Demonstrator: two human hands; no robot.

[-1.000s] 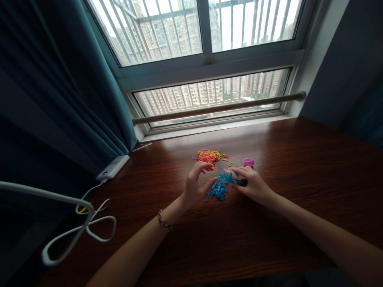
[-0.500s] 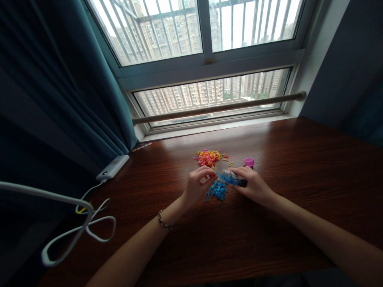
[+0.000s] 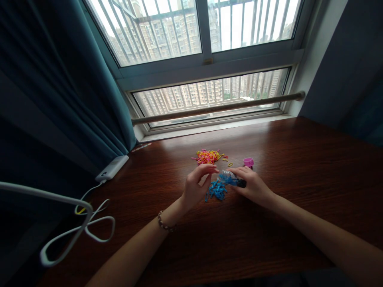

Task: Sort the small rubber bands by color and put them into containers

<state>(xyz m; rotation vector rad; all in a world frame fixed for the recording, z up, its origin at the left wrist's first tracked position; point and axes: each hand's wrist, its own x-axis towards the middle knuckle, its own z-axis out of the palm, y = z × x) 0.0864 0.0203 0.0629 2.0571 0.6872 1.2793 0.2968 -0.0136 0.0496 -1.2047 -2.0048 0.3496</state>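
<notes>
My right hand grips a small clear bottle lying on its side, its mouth toward my left hand. Blue bands show through its wall, and something black fills its far end by my fingers. My left hand is just left of the mouth, thumb and fingers apart, with nothing visible between them. Below the bottle, a pile of small blue rubber bands lies on the table. Behind my left hand is a pile of red, pink and yellow rubber bands.
A pink cap stands behind my right hand. A few loose yellow bands lie beside the mixed pile. At left, a white power strip and a looped white cable sit by the blue curtain. A window is at the back.
The fingers of my left hand have parted and come away from the bottle's mouth. Blue bands that stuck out there now sit inside the bottle. My right hand has hardly moved.
</notes>
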